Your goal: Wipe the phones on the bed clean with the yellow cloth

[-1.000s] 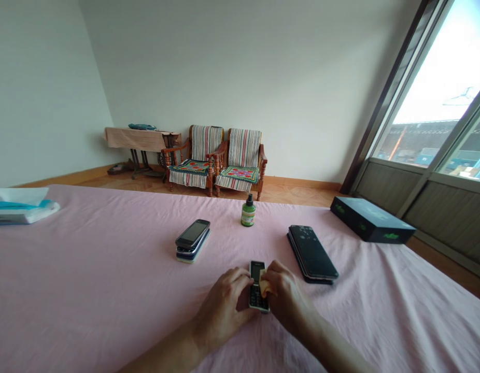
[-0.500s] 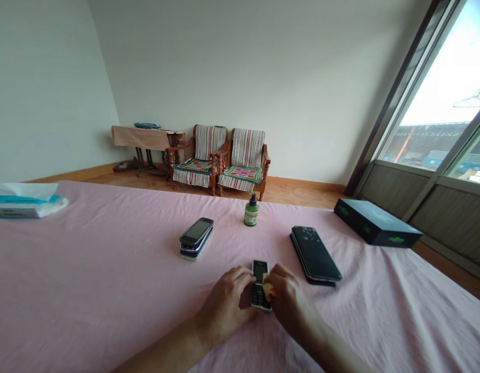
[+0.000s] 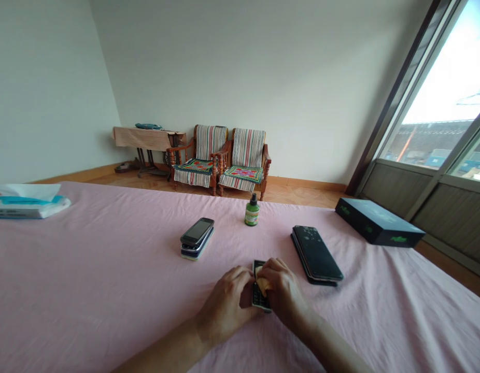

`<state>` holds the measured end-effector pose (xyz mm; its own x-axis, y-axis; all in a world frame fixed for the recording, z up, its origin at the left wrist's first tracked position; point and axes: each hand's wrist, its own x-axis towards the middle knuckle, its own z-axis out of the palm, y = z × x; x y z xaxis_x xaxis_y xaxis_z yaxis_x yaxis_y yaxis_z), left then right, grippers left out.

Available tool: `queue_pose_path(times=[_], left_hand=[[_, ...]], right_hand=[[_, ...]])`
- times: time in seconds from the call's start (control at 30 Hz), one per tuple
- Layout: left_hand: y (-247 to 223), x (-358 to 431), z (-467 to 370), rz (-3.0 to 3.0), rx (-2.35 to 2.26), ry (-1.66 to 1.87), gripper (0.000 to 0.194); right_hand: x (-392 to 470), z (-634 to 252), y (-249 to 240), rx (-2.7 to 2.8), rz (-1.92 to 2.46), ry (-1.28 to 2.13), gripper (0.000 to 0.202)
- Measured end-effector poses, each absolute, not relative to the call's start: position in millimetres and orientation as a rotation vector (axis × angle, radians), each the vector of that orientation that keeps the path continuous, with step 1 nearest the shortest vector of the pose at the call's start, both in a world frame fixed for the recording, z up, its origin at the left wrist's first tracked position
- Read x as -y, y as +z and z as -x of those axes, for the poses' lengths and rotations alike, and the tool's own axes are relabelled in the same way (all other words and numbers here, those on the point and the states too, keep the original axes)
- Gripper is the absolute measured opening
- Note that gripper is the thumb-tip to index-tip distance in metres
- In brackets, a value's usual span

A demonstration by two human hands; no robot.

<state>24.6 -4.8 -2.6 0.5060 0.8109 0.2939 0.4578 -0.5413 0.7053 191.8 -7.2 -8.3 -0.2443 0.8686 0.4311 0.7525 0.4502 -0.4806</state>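
A small keypad phone [image 3: 259,299] lies face up on the pink cloth in front of me. My left hand [image 3: 228,292] grips it by its left side and lower edge, fingers and thumb bent around it. Pinched in my right hand [image 3: 282,290] is a yellowish cloth [image 3: 263,284], pressed on the phone's face over the screen and upper keys. Most of the phone's screen is hidden behind the right hand and the cloth.
Stacked phones [image 3: 197,237] sit to the left, larger stacked phones [image 3: 315,255] to the right. Beyond stands a green spray bottle [image 3: 251,212]. A black box [image 3: 378,223] lies at far right, a tissue pack [image 3: 30,204] at far left. Two wooden chairs [image 3: 242,155] stand behind.
My right hand has slid the cloth up and left across the phone, now covering its screen. The left hand keeps its hold in about the same place.
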Motion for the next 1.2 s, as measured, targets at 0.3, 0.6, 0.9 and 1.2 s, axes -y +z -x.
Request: queue_pose_path(times=[0.3,0.6,0.9,1.2], left_hand=[[-2,4,-24,-2.187,-1.023,0.84,0.042],[-2,5,-25,-2.167,-1.052,0.829,0.044],[-2,4,-25,-2.209,-1.17,0.797,0.041],[-10,2,-25,-2.229,-1.165,0.861,0.043]], right_hand=[[0,-189,-7,2.03,1.301,0.263,0.029],[-5,-189,-8,2.019,1.302,0.241,0.029],[8,-195,-15,1.981,1.212,0.411,0.034],[-14,-191,-17,1.982,1.291,0.208,0.029]])
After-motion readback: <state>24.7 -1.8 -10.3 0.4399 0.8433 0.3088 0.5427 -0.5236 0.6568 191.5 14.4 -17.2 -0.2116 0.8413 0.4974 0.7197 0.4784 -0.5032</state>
